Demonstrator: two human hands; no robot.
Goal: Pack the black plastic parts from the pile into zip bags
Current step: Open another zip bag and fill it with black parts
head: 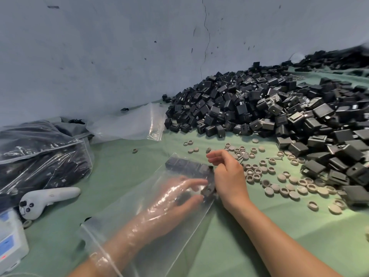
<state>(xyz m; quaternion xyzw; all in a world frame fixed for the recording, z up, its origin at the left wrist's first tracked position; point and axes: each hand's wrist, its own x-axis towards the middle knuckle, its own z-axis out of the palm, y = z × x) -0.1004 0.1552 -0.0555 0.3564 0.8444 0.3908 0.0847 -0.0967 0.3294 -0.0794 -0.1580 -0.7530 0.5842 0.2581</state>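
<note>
Green cloth surface [259,246], cracked pale-blue wall [119,47] behind; at 2 o'clock, one uncountable pile [259,108] of boxy matt black plastic parts [323,110]. Counted: one zip bag [195,222] at 6 o'clock with a short row of parts [185,166] inside, one empty bag [129,124] at 11, one white controller [46,200] at 8. Left hand [169,200] inside zip bag, fingers straight, gripping nothing, touching parts; right hand [227,176] at its far edge, fingers curled, hold not determinable.

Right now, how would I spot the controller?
Start at the full bag on the far left. On the green cloth just in front of it lies the controller. It is the only white, curved thing with round buttons.
</note>
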